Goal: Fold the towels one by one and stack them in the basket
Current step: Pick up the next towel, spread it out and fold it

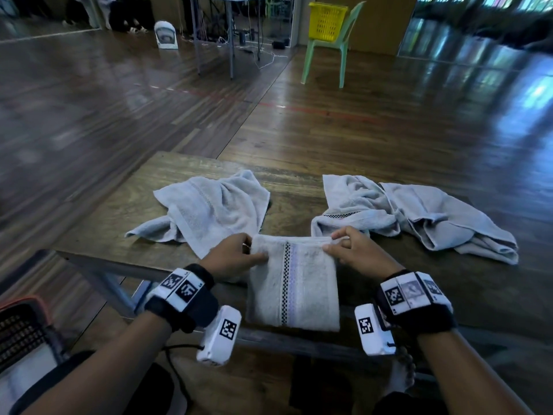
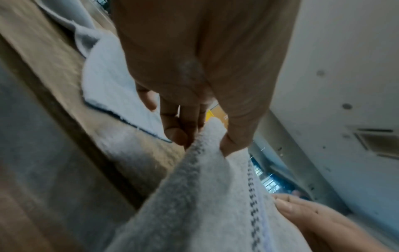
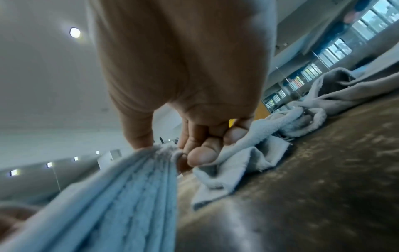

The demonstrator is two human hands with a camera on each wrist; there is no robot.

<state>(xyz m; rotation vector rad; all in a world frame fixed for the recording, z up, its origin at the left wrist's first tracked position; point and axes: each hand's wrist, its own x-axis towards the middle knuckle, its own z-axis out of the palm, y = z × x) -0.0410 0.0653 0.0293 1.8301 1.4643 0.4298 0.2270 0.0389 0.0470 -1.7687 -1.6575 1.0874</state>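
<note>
A folded pale grey towel [image 1: 294, 283] with a checkered stripe hangs over the near edge of the wooden table [image 1: 125, 211]. My left hand [image 1: 236, 254] pinches its far left corner, thumb on top. My right hand [image 1: 348, 245] pinches the far right corner, where the stacked layers show. In the left wrist view my left hand [image 2: 200, 134] grips the folded towel [image 2: 207, 196] at the corner. In the right wrist view my right hand [image 3: 164, 146] clamps the layered edge of the towel [image 3: 121, 196]. A dark basket [image 1: 18, 327] with an orange rim sits low at the left.
A crumpled towel [image 1: 209, 211] lies on the table behind my left hand. Two more crumpled towels [image 1: 419, 214] lie at the right. A green chair [image 1: 329, 61] carrying a yellow basket [image 1: 326, 20] stands far off on the wooden floor.
</note>
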